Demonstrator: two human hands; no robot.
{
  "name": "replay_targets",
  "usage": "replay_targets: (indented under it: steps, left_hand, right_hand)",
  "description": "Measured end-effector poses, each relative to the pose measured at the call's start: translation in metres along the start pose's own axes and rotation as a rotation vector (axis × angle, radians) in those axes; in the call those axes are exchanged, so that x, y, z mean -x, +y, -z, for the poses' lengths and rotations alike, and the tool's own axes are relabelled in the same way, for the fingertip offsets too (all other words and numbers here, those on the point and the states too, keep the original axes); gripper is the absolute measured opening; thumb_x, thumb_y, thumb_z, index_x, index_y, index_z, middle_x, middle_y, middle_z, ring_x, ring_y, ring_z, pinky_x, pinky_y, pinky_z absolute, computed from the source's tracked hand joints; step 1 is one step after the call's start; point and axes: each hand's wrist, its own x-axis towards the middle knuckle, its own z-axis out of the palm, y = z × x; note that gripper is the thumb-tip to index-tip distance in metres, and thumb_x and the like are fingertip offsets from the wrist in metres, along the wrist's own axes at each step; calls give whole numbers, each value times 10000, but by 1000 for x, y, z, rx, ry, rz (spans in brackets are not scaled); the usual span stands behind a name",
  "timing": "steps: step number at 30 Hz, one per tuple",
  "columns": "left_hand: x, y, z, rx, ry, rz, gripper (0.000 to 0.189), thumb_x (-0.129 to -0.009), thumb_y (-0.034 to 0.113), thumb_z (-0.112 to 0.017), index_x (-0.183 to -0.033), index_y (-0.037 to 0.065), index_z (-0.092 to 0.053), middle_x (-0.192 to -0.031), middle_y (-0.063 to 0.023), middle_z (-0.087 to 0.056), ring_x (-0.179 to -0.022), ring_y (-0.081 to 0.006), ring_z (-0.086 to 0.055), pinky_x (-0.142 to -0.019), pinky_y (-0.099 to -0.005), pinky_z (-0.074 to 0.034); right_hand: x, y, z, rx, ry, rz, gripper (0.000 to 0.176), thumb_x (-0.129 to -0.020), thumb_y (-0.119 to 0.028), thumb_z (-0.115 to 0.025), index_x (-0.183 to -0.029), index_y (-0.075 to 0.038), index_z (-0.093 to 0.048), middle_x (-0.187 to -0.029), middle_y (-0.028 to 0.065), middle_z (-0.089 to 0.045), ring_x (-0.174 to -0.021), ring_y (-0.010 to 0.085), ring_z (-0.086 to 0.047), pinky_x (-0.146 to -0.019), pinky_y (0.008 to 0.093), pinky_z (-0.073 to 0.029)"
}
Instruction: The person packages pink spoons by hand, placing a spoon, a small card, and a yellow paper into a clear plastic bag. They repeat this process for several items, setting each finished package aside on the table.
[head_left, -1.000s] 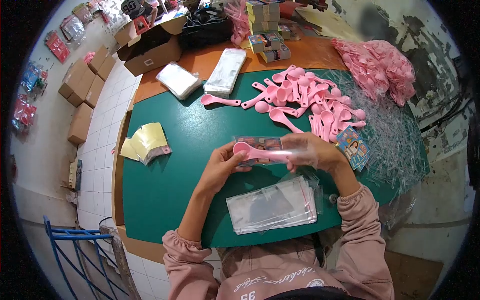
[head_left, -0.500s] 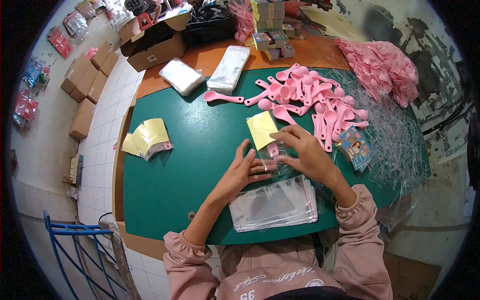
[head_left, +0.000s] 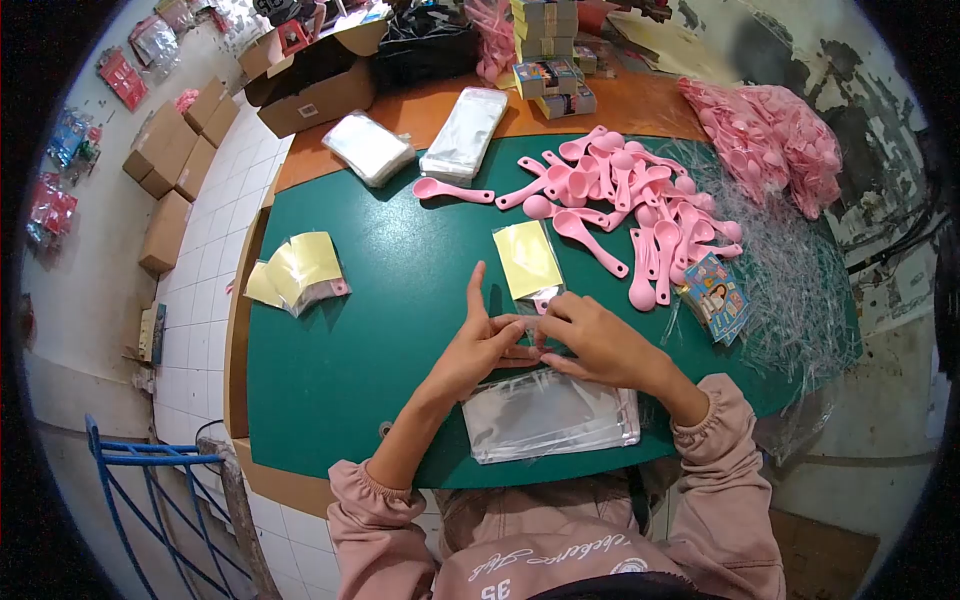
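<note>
My left forearm comes in from the near edge, angled up and to the right, and my left grip [head_left: 482, 345] lies low on the green surface [head_left: 370, 330]. Its fingers are apart, the forefinger pointing away from me and the thumb laid against the near end of the packet [head_left: 528, 262]. My right forearm slants in from the right in a pink sleeve [head_left: 725, 440]. My right grip [head_left: 600, 345] is palm down, its fingertips curled together onto that same near end, meeting the left thumb there. Whether they pinch the plastic or only press it flat, I cannot tell.

The packet is a clear bag with a yellow card showing and a bit of pink at its lower end. It lies flat on the surface just beyond my knuckles, near the middle of the green.

Just under my wrists, on the near side, is a stack of clear bags [head_left: 550, 415]. Beyond the packet and to the right sprawls a heap of loose pink spoons [head_left: 620, 200], with picture cards [head_left: 712, 295] beside it. Well off to the left lie more yellow-card packets [head_left: 295, 272]. Nothing lies between my grips and the packet.
</note>
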Motion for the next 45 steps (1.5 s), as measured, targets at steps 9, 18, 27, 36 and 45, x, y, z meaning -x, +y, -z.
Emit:
replay_targets:
  steps: [9, 18, 27, 36, 45]
  left_hand:
    - [-7, -11, 0, -266, 141, -101, 816, -871, 49, -492, -1366, 197, 140, -905, -139, -568, -775, -167, -585, -718, -303, -510]
    - [-13, -11, 10, -244, 173, -146, 833, -817, 19, -560, -1384, 173, 31, -769, -87, -575, -728, -128, -568, -629, -252, -483]
    - [-13, -8, 3, -121, 33, -61, 177, -906, 117, -451, -1030, 15, -526, -908, -35, -574, -863, -113, -572, -734, -229, -482]
    - [-8, -2, 10, 125, 45, -61, 150, -885, 75, -482, -995, 6, -557, -906, -27, -573, -836, -92, -570, -724, -213, -485]
    - [-6, 0, 10, 347, -27, -88, 140, -884, 65, -479, -990, 1, -543, -939, -52, -571, -852, -110, -581, -746, -226, -494]
  right_hand:
    - [-1, -3, -16, 62, 8, -22, 194, -718, -121, -628, -839, -61, -488, -845, 95, -473, -806, 269, -487, -716, 361, -378]
    - [22, 16, 70, -539, -45, -89, 154, -769, -119, -614, -816, -28, -499, -750, 30, -479, -698, 116, -473, -621, 256, -395]
    - [63, 97, 124, 709, 251, -692, 399, -704, -11, -524, -1099, -46, -484, -1042, 143, -489, -943, 275, -504, -831, 342, -409]
    - [-10, 27, -7, 52, 113, -115, 457, -651, -65, -669, -1065, -69, -475, -939, 129, -428, -899, 298, -481, -783, 387, -414]
    - [-7, 32, -9, -82, 341, -154, 263, -693, -31, -645, -926, -36, -524, -953, 123, -398, -833, 262, -499, -706, 335, -441]
